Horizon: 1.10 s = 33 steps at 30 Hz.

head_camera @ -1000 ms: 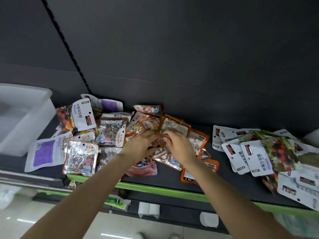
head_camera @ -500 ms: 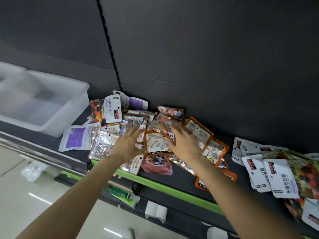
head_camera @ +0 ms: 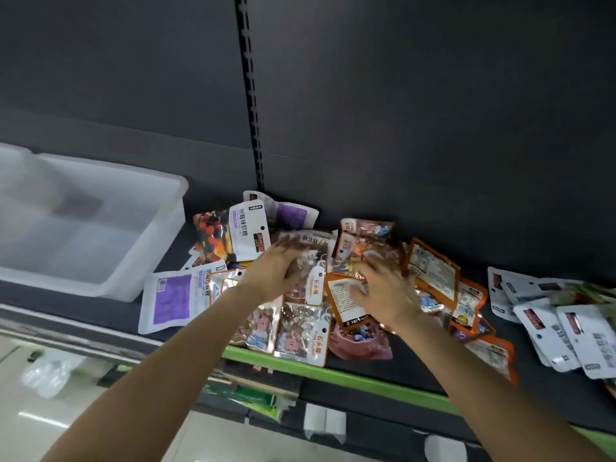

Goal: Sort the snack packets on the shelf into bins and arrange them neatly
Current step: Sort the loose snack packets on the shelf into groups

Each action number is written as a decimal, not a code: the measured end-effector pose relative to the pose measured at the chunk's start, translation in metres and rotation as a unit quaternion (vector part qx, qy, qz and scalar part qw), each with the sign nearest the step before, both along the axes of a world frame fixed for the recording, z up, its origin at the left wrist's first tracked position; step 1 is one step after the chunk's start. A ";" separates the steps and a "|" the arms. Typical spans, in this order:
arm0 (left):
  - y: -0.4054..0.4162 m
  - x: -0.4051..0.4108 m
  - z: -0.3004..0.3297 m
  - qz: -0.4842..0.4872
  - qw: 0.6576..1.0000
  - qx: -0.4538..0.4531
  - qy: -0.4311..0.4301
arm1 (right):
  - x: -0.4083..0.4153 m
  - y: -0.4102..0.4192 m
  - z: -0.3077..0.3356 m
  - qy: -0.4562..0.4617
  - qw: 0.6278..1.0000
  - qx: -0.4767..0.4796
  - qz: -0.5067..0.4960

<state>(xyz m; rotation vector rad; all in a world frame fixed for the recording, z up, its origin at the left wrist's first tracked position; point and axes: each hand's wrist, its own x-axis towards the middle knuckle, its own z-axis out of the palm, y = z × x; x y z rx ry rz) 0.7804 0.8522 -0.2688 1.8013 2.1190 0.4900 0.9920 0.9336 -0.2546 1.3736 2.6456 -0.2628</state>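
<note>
Grip: left hand (head_camera: 271, 278) lies with fingers curled over a clear candy packet (head_camera: 308, 271); whether it grips is blurred. Right hand (head_camera: 383, 291) presses spread fingers on an orange-edged packet (head_camera: 346, 300).
Change: both hands sit further back on the heap than half a second ago; the bin shows more fully.
Materials: glossy foil and clear pouches, flat, crinkled; white plastic bin (head_camera: 146, 261), smooth, rectangular.
Place: packets heaped on the dark shelf (head_camera: 416, 365), right of the bin.
Hidden: white packets (head_camera: 550, 331) cut off at right.

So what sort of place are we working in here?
Most likely a shop aisle: a dark display shelf with a green price rail, a slotted upright behind, and retail snack packets piled beside a white bin.
</note>
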 end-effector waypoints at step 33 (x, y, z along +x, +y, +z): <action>-0.037 -0.103 0.047 0.208 0.963 0.157 -0.065 | -0.129 0.019 0.003 0.305 0.933 -0.044 -0.186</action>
